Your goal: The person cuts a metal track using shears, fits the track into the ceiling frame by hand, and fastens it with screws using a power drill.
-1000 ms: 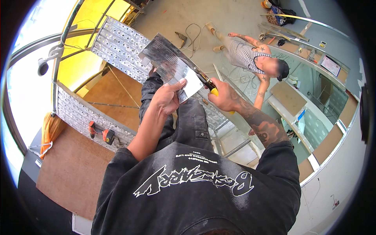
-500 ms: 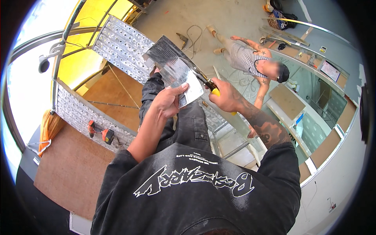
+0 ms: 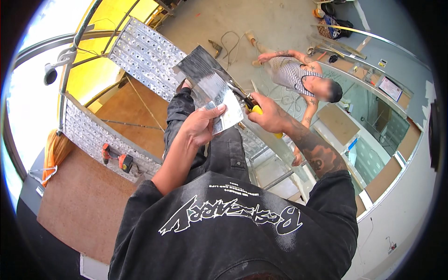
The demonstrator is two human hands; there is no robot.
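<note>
The left hand pinches a piece of sheet metal, thumb on top of its near corner; most of the piece extends beyond those fingers. The right hand has its fingers wrapped around yellow-handled tin snips, their blades ahead of the fingers at the metal's right edge. A red cordless drill lies on a perforated scaffold plank, left of the left fingers.

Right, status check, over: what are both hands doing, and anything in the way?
Left hand gripping sheet at near end. Right hand on snips, at sheet's right edge. Nothing visibly blocking; red drill on plank, apart from hands.
</note>
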